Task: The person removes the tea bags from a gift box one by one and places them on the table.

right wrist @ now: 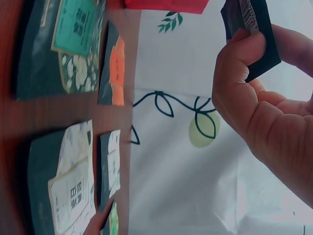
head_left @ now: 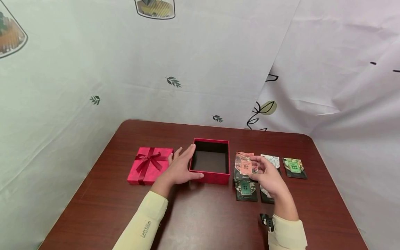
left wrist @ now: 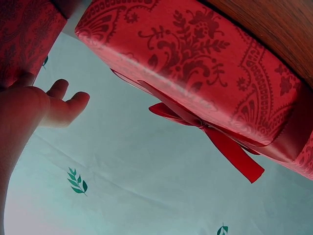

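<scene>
My left hand rests at the left side of an open red box, its fingers extended along the side and its thumb at the front rim. The box has a dark, bare interior. Between thumb and fingers, my right hand pinches a small black packet, its barcode side showing in the right wrist view. From the head, an orange label shows on this packet, raised over the table. Beneath and behind it lies another orange-labelled packet. A teal-labelled packet lies nearer me.
Left of the box sits its red patterned lid with a ribbon bow. White-labelled packets lie around my right hand, and a green-labelled packet lies farther right. White printed cloth hangs behind the brown table.
</scene>
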A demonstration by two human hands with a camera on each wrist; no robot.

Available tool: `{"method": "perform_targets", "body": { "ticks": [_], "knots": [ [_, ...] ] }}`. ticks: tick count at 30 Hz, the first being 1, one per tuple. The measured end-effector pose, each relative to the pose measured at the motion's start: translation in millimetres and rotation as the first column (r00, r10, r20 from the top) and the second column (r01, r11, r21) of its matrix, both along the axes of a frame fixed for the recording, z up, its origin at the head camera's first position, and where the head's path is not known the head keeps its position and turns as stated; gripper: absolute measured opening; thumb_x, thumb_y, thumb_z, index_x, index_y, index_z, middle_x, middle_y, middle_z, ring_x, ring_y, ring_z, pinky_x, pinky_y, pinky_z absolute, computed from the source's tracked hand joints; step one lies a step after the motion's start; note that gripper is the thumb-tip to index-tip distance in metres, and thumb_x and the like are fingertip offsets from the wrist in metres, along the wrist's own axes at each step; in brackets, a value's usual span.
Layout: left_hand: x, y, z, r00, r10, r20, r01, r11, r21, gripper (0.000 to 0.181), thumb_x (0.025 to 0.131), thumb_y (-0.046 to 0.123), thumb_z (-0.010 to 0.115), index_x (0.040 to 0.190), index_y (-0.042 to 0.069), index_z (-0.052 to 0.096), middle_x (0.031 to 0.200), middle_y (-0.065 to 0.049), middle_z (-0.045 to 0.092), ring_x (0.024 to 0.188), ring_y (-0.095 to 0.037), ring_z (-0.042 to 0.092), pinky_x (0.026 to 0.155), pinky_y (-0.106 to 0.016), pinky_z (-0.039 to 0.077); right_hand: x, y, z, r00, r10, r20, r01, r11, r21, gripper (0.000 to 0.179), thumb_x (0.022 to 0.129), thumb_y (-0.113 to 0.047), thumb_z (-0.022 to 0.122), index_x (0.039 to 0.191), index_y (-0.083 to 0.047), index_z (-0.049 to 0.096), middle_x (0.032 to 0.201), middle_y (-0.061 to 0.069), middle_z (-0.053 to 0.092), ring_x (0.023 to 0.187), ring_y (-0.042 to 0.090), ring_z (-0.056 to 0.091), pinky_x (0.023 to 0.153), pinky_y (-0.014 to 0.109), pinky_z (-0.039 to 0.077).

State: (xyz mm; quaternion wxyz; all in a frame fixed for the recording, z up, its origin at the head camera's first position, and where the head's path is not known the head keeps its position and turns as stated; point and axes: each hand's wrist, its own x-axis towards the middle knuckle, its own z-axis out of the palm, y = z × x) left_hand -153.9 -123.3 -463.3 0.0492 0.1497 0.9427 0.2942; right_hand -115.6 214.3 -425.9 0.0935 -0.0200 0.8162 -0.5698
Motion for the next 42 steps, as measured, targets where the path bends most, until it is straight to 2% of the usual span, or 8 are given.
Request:
{"method": "perform_targets", "body": {
  "ticks": [6, 12, 21, 29, 36, 42],
  "knots": [
    [0.6, -0.4, 0.3, 1.000, -0.005, -0.003, 0.005, 1.000, 0.001, 0.118, 0.069, 0.056, 0.083, 0.162, 0.023, 0.018, 0.165, 0.006, 0.019, 0.147, -0.036, 0.010, 0.112, -0.063, -0.003, 3.0, 9, -4.5, 1.000, -0.017, 0.017, 0.017, 0.999, -0.042, 0.058, 0.089, 0.011, 0.063, 0.142, 0.004, 0.040, 0.128, 0.025, 0.050, 0.090, 0.026, 0.052, 0.068, 0.029, 0.048],
    [1.0, -0.5, 0.5, 1.000, -0.007, -0.011, 0.007, 1.000, -0.005, 0.118, 0.070, 0.057, 0.083, 0.162, 0.023, 0.018, 0.165, 0.005, 0.020, 0.147, -0.037, 0.011, 0.112, -0.064, -0.003, 7.5, 16, -6.5, 0.999, -0.037, 0.028, 0.038, 0.999, -0.039, 0.058, 0.087, 0.013, 0.062, 0.141, 0.005, 0.041, 0.120, 0.023, 0.050, 0.085, 0.023, 0.052, 0.067, 0.028, 0.049],
    [1.1, -0.8, 0.3, 1.000, -0.014, -0.017, 0.014, 1.000, -0.004, 0.116, 0.071, 0.057, 0.082, 0.162, 0.021, 0.019, 0.164, 0.005, 0.020, 0.147, -0.038, 0.011, 0.111, -0.064, -0.002, 11.4, 28, -11.1, 0.998, -0.055, 0.039, 0.056, 0.998, -0.038, 0.059, 0.088, 0.013, 0.060, 0.143, 0.006, 0.039, 0.117, 0.024, 0.051, 0.088, 0.023, 0.053, 0.068, 0.028, 0.050],
    [1.5, -0.4, 1.2, 1.000, -0.011, -0.015, 0.011, 1.000, -0.002, 0.117, 0.071, 0.056, 0.083, 0.162, 0.022, 0.019, 0.164, 0.005, 0.020, 0.147, -0.038, 0.011, 0.112, -0.064, -0.002, 15.5, 40, -14.4, 0.997, -0.066, 0.036, 0.067, 0.997, -0.048, 0.058, 0.087, 0.016, 0.057, 0.142, 0.008, 0.039, 0.125, 0.028, 0.050, 0.092, 0.022, 0.056, 0.070, 0.030, 0.053],
    [2.8, -0.2, 2.4, 1.000, -0.005, -0.021, 0.005, 1.000, -0.008, 0.116, 0.070, 0.056, 0.083, 0.162, 0.021, 0.020, 0.164, 0.004, 0.021, 0.147, -0.039, 0.013, 0.111, -0.065, -0.001, 20.6, 51, -17.1, 0.996, -0.085, 0.018, 0.085, 0.996, -0.010, 0.057, 0.088, 0.017, 0.054, 0.142, 0.007, 0.039, 0.127, 0.027, 0.049, 0.102, 0.025, 0.049, 0.073, 0.029, 0.051],
    [2.2, 0.1, 2.8, 1.000, -0.001, -0.015, 0.000, 1.000, -0.013, 0.117, 0.070, 0.057, 0.083, 0.162, 0.022, 0.019, 0.164, 0.005, 0.021, 0.147, -0.038, 0.012, 0.112, -0.064, -0.001, 25.3, 61, -18.6, 0.994, -0.108, 0.028, 0.107, 0.994, 0.031, 0.057, 0.089, 0.015, 0.053, 0.144, 0.006, 0.038, 0.130, 0.026, 0.046, 0.101, 0.025, 0.048, 0.071, 0.031, 0.051]
  ]
}}
